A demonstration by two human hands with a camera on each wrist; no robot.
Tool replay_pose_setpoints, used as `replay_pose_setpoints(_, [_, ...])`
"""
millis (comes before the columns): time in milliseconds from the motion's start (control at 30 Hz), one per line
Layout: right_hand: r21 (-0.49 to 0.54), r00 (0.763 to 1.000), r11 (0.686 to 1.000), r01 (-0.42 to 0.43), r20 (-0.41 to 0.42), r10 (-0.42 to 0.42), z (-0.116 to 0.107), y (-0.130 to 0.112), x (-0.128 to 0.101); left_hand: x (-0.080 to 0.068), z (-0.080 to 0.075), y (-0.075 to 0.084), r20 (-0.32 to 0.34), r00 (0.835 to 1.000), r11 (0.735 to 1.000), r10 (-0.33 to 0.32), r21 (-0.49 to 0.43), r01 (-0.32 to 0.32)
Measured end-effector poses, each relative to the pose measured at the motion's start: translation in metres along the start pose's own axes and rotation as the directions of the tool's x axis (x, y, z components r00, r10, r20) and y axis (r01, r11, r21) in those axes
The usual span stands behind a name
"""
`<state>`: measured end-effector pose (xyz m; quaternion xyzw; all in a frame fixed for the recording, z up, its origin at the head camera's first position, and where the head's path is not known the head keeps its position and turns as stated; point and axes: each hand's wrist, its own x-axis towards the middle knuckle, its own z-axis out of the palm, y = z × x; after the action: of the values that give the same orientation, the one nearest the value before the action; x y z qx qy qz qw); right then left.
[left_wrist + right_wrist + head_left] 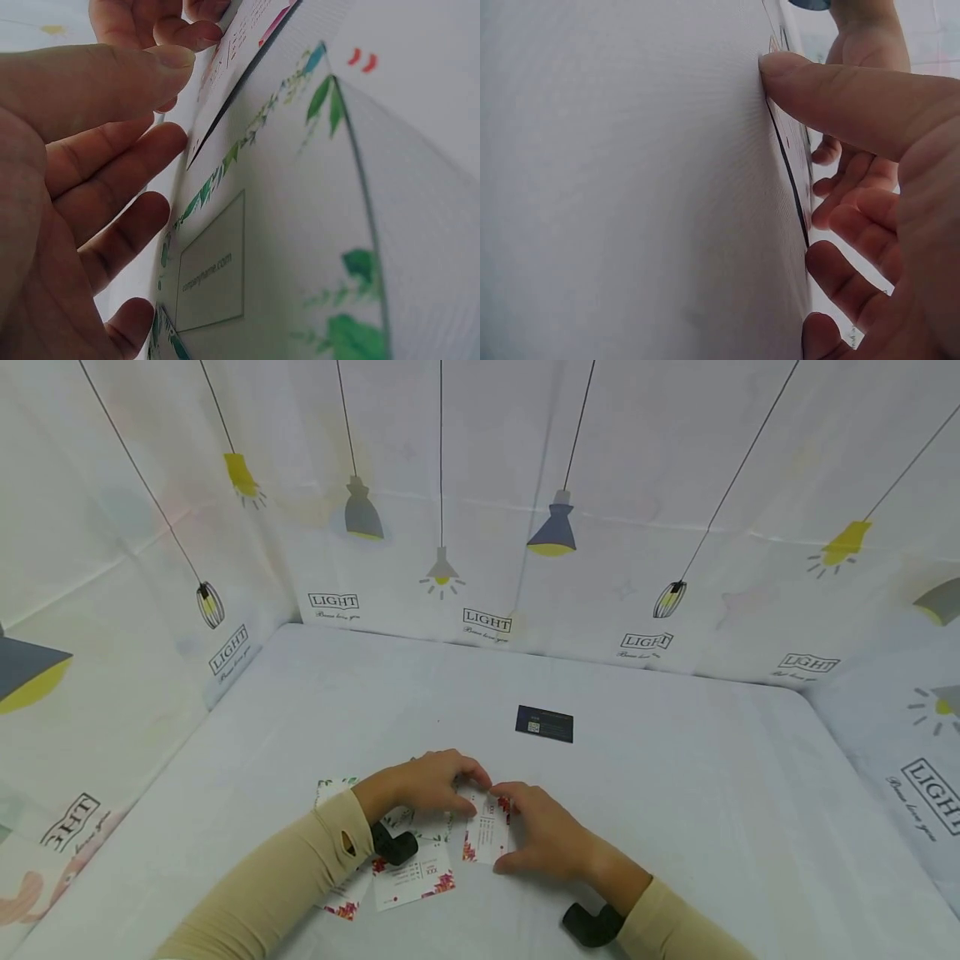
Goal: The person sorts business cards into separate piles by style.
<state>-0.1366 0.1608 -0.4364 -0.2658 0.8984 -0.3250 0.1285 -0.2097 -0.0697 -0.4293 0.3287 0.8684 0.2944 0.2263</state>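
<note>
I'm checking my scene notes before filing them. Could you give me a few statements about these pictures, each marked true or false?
1. A red-patterned card lies between the left hand and the right hand. True.
2. The dark card touches the right hand. False: the dark card lies apart from both hands.
3. A green-leaf card bears the text "companyname.com". True.
4. The sleeves are dark blue. False: the sleeves are tan.
5. The dark card lies flat on the white table. True.

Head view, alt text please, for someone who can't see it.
A person's left hand and right hand frame a white floral card on a white table. Other cards lie near the left hand, a dark card farther back.
</note>
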Motion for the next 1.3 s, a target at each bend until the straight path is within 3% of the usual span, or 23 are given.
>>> replay_pose_setpoints(700, [-0.032, 0.993, 0.993, -0.114, -0.030, 0.113, -0.010, 0.008, -0.001, -0.003, -0.005, -0.008, 0.003, 1.000, 0.999, 0.002, -0.044, -0.002])
replay_pose_setpoints(1000, [-0.065, 0.972, 0.973, -0.222, -0.089, 0.216, -0.019, 0.020, -0.001, -0.005, -0.008, -0.006, -0.003, 1.000, 0.999, -0.026, -0.020, 0.026])
replay_pose_setpoints(1300, [-0.067, 0.966, 0.970, -0.232, -0.132, 0.222, -0.024, 0.021, -0.004, -0.003, -0.004, -0.009, -0.023, 0.999, 0.998, -0.029, -0.048, 0.028])
